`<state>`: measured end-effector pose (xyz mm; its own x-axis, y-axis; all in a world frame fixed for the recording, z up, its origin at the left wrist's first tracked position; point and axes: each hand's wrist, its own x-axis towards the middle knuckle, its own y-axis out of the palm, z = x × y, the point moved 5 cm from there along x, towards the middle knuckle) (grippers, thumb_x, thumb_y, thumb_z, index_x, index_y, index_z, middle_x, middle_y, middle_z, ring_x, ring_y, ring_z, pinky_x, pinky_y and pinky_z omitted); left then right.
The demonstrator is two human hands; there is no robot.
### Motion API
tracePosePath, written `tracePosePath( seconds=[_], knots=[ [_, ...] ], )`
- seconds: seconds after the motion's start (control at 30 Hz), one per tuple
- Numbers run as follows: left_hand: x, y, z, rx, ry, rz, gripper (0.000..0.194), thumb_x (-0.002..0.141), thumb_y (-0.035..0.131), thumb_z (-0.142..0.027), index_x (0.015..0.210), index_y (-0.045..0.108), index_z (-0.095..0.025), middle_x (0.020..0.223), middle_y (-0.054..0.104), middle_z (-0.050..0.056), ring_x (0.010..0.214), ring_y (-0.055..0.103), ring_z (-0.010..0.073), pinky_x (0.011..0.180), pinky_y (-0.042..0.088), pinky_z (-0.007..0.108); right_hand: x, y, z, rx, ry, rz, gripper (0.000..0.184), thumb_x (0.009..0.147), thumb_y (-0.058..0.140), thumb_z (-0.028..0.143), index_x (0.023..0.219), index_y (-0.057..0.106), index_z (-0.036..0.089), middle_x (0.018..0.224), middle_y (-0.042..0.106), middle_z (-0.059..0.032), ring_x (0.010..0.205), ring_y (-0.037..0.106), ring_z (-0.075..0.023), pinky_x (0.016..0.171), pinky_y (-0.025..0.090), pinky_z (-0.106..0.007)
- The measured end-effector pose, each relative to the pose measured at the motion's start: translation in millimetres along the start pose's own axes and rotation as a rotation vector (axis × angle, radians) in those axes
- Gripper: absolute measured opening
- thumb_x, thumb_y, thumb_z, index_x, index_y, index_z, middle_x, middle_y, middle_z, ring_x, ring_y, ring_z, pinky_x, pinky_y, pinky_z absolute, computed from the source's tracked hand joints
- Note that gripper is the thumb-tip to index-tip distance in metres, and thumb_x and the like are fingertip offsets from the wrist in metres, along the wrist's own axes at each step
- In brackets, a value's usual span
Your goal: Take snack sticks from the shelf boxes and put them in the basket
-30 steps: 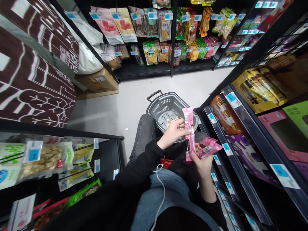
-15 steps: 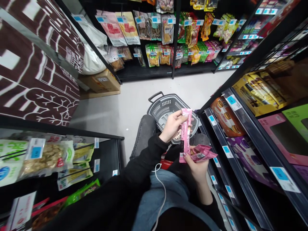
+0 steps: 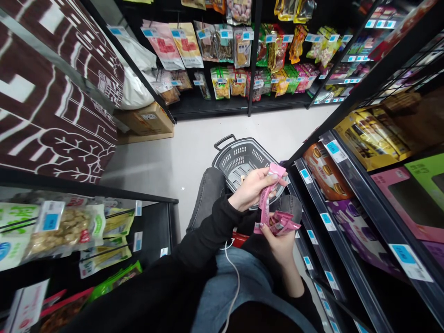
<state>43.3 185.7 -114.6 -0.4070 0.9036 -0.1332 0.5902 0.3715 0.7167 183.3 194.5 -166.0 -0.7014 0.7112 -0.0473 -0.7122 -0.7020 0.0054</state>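
Observation:
A long pink snack packet (image 3: 265,203) stretches between my two hands above a grey shopping basket (image 3: 239,150). My left hand (image 3: 255,185) pinches its upper end, and the packet looks twisted there. Lower down, my right hand (image 3: 281,245) grips a bunch of similar pink packets (image 3: 283,222), with its thumb near the lower end of the long one. The basket stands on the floor between my knees, its handle folded to the far left side. My hands and the packets hide much of the basket's near part.
To the right rises a shelf rack (image 3: 347,231) with price tags and boxed snacks. Bagged snacks hang on the far black shelf (image 3: 208,108). At left are a low shelf with nut bags (image 3: 65,231) and a cardboard box (image 3: 149,120). A white cord (image 3: 237,282) hangs over my lap.
The long packet was straight and faced me; now it is bent and turned at the top. My left hand has shifted slightly right and down. The bunch moved a little left.

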Motion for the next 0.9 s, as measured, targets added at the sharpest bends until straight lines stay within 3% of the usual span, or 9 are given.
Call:
tracePosePath(
  seconds=[0.2,0.4,0.57,0.7,0.8,0.9],
  knots=[
    [-2.1,-5.7,-0.5,-0.024,0.054,-0.070,0.031,0.068,0.075,-0.029,0.089,0.062,-0.010,0.059,0.061,-0.001,0.040,0.052,0.0058,0.039,0.040,0.016,-1.6,-0.1,-6.2,-0.016,0.003,0.003,0.021,0.073,0.068,0.030,0.087,0.066,0.014,0.080,0.071,-0.0071,0.071,0.067,-0.0176,0.071,0.057,-0.031],
    [-5.8,4.4,-3.2,-0.068,0.101,-0.097,0.032,0.063,0.078,-0.026,0.084,0.059,-0.011,0.057,0.058,-0.002,0.045,0.051,0.0059,0.041,0.040,0.016,-4.0,7.2,-3.6,0.010,0.054,0.078,0.018,0.074,0.067,0.031,0.079,0.065,0.015,0.073,0.070,-0.0059,0.067,0.066,-0.0169,0.067,0.056,-0.030],
    [-13.3,7.6,-13.6,0.156,0.182,-0.084,0.036,0.069,0.072,-0.041,0.089,0.058,-0.016,0.053,0.057,-0.004,0.042,0.054,0.0093,0.044,0.044,0.020,-8.7,5.7,4.0,0.071,0.082,0.090,0.016,0.072,0.067,0.028,0.082,0.066,0.017,0.076,0.070,-0.0049,0.068,0.066,-0.0173,0.068,0.055,-0.030],
    [-21.5,0.5,-31.1,0.435,0.269,-0.078,0.049,0.077,0.057,-0.056,0.101,0.065,-0.014,0.070,0.070,0.005,0.052,0.062,0.0141,0.053,0.049,0.025,-12.0,-8.9,3.7,0.114,0.071,0.071,0.018,0.070,0.069,0.026,0.085,0.064,0.018,0.074,0.066,-0.0019,0.067,0.063,-0.0152,0.066,0.053,-0.028],
    [-27.2,-7.5,-40.3,0.519,0.254,-0.094,0.042,0.080,0.057,-0.048,0.097,0.070,-0.012,0.081,0.073,0.009,0.067,0.067,0.0178,0.069,0.051,0.028,-11.7,-20.5,4.4,0.097,0.081,0.045,0.016,0.070,0.068,0.026,0.083,0.064,0.018,0.076,0.063,-0.0017,0.067,0.060,-0.0142,0.065,0.051,-0.027],
    [-30.8,-16.6,-38.8,0.442,0.182,-0.151,0.036,0.081,0.059,-0.041,0.098,0.071,-0.011,0.086,0.074,0.011,0.071,0.068,0.0199,0.069,0.053,0.030,-10.8,-23.3,6.7,0.080,0.069,0.082,0.014,0.071,0.068,0.027,0.079,0.064,0.017,0.075,0.063,-0.0026,0.068,0.060,-0.0150,0.065,0.051,-0.027]
  ],
)
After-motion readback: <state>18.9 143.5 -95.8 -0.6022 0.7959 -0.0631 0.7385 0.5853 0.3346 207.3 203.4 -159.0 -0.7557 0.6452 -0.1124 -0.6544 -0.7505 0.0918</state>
